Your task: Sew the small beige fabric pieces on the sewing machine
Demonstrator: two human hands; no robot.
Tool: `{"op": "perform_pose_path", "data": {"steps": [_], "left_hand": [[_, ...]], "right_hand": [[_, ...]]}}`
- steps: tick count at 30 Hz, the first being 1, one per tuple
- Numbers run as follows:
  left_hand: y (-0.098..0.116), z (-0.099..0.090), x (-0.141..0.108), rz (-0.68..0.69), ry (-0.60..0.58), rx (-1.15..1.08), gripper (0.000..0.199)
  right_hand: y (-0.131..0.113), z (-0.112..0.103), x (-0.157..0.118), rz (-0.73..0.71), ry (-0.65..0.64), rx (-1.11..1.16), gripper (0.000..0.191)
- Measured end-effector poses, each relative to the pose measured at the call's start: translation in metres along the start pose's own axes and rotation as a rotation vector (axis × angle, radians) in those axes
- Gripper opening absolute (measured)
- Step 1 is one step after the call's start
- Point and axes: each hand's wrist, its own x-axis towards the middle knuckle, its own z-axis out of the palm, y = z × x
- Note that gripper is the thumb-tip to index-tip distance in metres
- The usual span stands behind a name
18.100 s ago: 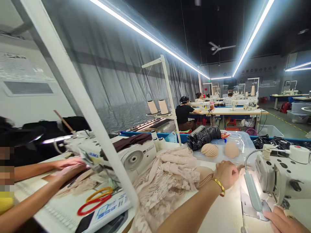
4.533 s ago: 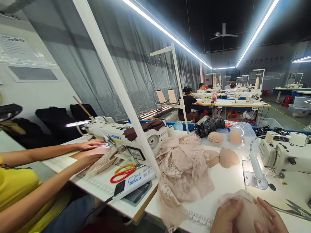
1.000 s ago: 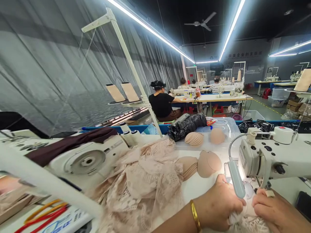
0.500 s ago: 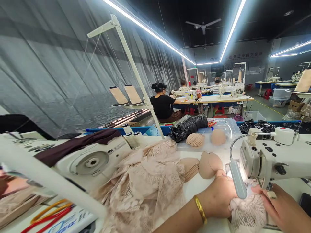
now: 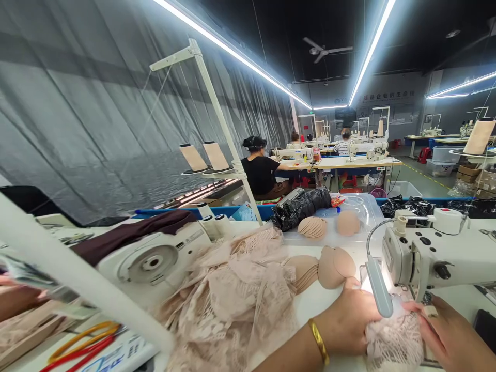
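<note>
Beige lace fabric (image 5: 393,338) lies bunched beneath the head of a white sewing machine (image 5: 430,253). My left hand (image 5: 351,318), with a gold bangle at the wrist, grips its left side with the fingers closed. On the right side, my right hand (image 5: 445,328) pinches the lace close to the needle area. A grey gooseneck lamp (image 5: 378,287) lights the spot and hides the needle and part of my fingertips. Beige moulded cups (image 5: 336,266) sit stacked just beyond my left hand. Left of them is a large heap of beige lace (image 5: 232,299).
A clear plastic lid (image 5: 372,206) holds more cups (image 5: 312,227) and a black plastic bundle (image 5: 300,209). At left stand another sewing machine (image 5: 151,263), a thread stand (image 5: 217,108) and red-and-yellow-handled scissors (image 5: 83,343). A person in black (image 5: 259,168) sits further ahead.
The camera view has shifted slightly, so the scene sits a little lower. Both hands stay on the lace at the machine, with hardly any movement.
</note>
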Motion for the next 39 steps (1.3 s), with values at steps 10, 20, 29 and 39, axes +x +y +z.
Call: {"op": "perform_pose_path", "data": {"steps": [10,20,29,39], "left_hand": [[0.037,-0.005,0.008,-0.428,-0.144,0.119,0.044],[0.033,-0.026,-0.013,-0.361,-0.262,0.015,0.057],[0.030,-0.015,0.006,-0.253,0.085,-0.127,0.022],[0.008,-0.047,-0.017,-0.126,-0.406,-0.255,0.073]], "right_hand": [[-0.043,-0.006,0.025,-0.267,-0.004,0.041,0.029],[-0.031,-0.005,0.015,-0.171,0.092,-0.067,0.031],[-0.039,0.017,0.018,-0.204,0.107,-0.164,0.046],[-0.029,-0.011,0.019,-0.115,0.045,-0.094,0.049]]}}
